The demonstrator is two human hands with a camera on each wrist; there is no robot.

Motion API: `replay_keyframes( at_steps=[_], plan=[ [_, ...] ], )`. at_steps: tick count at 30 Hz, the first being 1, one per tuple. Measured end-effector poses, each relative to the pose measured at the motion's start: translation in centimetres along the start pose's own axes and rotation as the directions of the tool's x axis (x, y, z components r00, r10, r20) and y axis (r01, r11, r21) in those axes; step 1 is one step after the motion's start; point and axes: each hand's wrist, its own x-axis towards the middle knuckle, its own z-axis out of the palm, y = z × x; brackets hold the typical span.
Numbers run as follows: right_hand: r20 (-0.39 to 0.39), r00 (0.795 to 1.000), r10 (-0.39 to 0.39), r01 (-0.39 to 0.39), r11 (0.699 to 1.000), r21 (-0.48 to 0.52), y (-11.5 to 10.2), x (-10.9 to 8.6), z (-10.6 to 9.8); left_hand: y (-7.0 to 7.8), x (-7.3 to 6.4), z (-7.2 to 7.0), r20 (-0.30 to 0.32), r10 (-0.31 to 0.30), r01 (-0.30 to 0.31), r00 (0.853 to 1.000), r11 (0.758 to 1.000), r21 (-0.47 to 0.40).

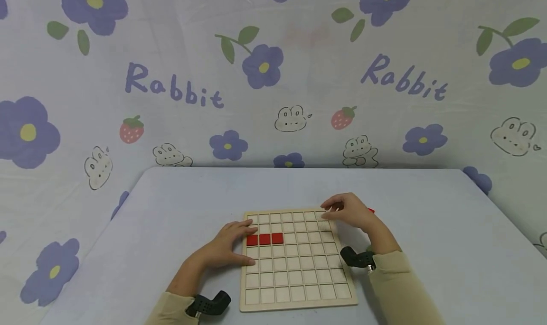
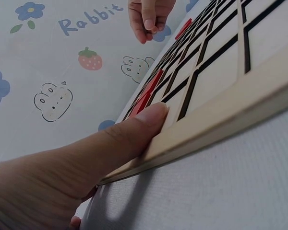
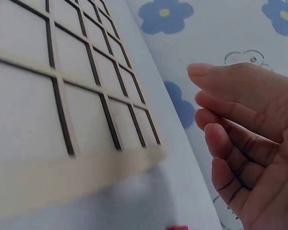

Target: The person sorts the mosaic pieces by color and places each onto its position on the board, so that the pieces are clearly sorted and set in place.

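Note:
A square wooden grid board (image 1: 298, 306) lies on the table, with three red square tiles (image 1: 265, 239) side by side at the left of its third row from the far edge. My left hand (image 1: 224, 244) rests on the board's left edge, fingers and thumb spread around that row; its thumb (image 2: 129, 127) presses the rim in the left wrist view. Over the far right corner hovers my right hand (image 1: 348, 211), fingers loosely bent and nothing visible between them in the right wrist view. Behind it a red piece (image 1: 371, 210) shows, mostly hidden.
A white-covered table (image 1: 192, 192) supports the board. Behind it hangs a cloth (image 1: 307, 78) printed with flowers, rabbits and strawberries. Dark wrist devices (image 1: 211, 303) are strapped to both forearms. In the right wrist view a red edge (image 3: 177, 228) shows beside the board.

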Motion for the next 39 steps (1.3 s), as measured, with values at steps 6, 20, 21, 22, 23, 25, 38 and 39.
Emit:
replay_keyframes(
  at_steps=[6, 20, 21, 22, 23, 25, 38, 39],
  plan=[
    [-0.059, 0.997, 0.046, -0.048, 0.998, -0.03, 1.3, -0.5, -1.8, 0.0, 0.1, 0.0, 0.001, -0.001, 0.001, 1.0, 1.0, -0.003],
    [-0.143, 0.964, 0.225, -0.229, 0.973, -0.018, 4.5, -1.4, -5.3, 0.0, 0.1, -0.1, 0.001, 0.004, -0.004, 1.0, 1.0, 0.018],
    [-0.148, 0.962, 0.232, -0.236, 0.972, -0.01, 4.7, -1.5, -5.4, 0.0, 0.1, -0.1, 0.0, 0.003, -0.003, 1.0, 1.0, 0.017],
    [-0.151, 0.959, 0.241, -0.245, 0.97, -0.008, 4.9, -1.5, -5.6, 0.0, 0.1, -0.1, 0.0, 0.001, -0.001, 1.0, 1.0, 0.016],
    [-0.155, 0.955, 0.252, -0.256, 0.967, -0.009, 5.2, -1.6, -5.7, 0.0, 0.1, -0.1, -0.001, 0.002, -0.002, 1.0, 1.0, 0.017],
    [-0.161, 0.948, 0.276, -0.28, 0.96, -0.003, 5.6, -1.7, -6.0, -0.1, 0.1, -0.1, -0.002, 0.001, -0.001, 1.0, 1.0, 0.017],
    [-0.14, 0.912, 0.384, -0.377, 0.923, 0.075, 8.2, -2.6, -6.5, -0.2, 0.1, 0.2, -0.004, -0.005, 0.005, 1.0, 1.0, 0.008],
    [-0.14, 0.913, 0.383, -0.376, 0.924, 0.075, 8.3, -2.6, -6.5, -0.2, 0.1, 0.2, -0.005, -0.004, 0.004, 1.0, 1.0, 0.009]
  ],
)
